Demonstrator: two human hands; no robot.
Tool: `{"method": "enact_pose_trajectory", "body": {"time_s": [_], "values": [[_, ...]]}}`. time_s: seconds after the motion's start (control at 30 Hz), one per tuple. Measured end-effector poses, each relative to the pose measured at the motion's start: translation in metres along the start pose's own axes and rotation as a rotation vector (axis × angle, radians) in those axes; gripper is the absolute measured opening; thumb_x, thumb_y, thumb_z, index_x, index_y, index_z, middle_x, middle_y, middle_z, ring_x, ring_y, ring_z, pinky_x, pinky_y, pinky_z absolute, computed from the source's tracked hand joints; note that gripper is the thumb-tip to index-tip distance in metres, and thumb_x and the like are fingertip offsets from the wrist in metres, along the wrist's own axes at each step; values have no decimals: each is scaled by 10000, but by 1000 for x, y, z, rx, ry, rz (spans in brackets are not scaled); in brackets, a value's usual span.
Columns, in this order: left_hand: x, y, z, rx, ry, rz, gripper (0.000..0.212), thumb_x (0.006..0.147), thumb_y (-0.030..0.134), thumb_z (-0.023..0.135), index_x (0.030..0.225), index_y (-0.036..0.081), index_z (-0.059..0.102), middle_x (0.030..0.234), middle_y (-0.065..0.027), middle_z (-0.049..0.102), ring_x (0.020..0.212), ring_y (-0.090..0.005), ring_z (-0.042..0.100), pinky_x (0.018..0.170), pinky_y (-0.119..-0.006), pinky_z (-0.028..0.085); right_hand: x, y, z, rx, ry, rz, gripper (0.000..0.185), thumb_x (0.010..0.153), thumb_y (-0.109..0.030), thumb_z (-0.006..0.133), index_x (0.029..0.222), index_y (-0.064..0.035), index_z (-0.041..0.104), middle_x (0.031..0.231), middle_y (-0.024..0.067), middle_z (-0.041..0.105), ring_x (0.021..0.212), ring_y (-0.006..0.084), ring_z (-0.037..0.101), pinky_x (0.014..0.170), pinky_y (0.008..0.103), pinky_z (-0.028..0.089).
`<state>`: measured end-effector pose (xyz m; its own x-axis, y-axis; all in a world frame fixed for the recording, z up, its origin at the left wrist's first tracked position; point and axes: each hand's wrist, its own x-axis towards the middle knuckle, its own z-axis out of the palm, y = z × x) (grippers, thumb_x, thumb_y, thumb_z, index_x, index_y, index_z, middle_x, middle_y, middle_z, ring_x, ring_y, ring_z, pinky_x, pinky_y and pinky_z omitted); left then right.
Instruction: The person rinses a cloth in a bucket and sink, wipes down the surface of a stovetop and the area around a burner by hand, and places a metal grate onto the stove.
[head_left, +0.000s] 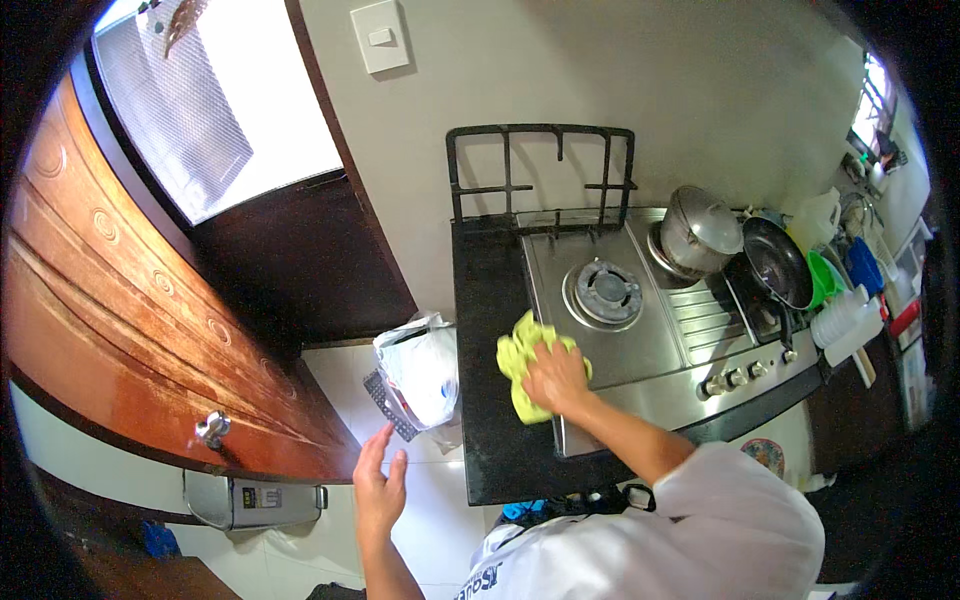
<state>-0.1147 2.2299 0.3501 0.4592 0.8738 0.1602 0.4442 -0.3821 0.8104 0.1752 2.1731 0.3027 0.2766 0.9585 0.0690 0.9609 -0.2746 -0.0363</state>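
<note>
My right hand (556, 375) presses a crumpled yellow-green cloth (517, 360) onto the left edge of the stainless steel gas stove (637, 356), where it meets the black countertop (495, 450). Just beyond the cloth is an uncovered gas burner (609, 291). A black pan support grate (506, 172) stands upright against the wall behind that burner. My left hand (381, 476) is raised in the air left of the countertop, fingers apart, holding nothing.
A lidded metal pot (694, 236) and a black frying pan (776, 259) sit farther right on the stove. Green and blue plastic ware crowds the far right. A bag-lined bin (420, 375) stands on the floor beside the counter. A wooden door (172, 322) stands at left.
</note>
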Motion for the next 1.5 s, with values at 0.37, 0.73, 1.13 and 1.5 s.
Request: {"method": "enact_pose_trajectory", "body": {"time_s": [0.37,0.73,1.13,1.5], "values": [[52,34,59,-677,-430,94,546,782,208,631,1232,8,395,937,-32,560,801,-119,528,742,-261,436,-3,-48,-118,908,229,-469,250,788,-233,569,948,-42,580,870,136,485,838,302,519,738,344,423],[62,117,36,-1539,-321,-73,489,784,287,577,1129,-40,465,1044,-139,557,918,-234,558,793,-314,449,36,-20,-125,1108,502,-364,468,743,-255,627,1137,-49,479,1111,148,453,1028,287,473,885,329,380],[72,42,168,295,-179,412,431,776,283,560,1077,-15,485,1007,-127,558,887,-245,548,770,-333,435,-93,133,-31,530,687,354,241,709,-113,622,928,-36,558,1049,149,502,1003,311,470,859,372,378],[146,23,245,651,-112,534,379,768,280,544,1029,9,503,973,-115,559,860,-255,539,750,-352,422,-135,158,-15,543,722,494,162,722,-89,598,872,-30,577,1019,135,514,973,307,470,856,376,365]]}}
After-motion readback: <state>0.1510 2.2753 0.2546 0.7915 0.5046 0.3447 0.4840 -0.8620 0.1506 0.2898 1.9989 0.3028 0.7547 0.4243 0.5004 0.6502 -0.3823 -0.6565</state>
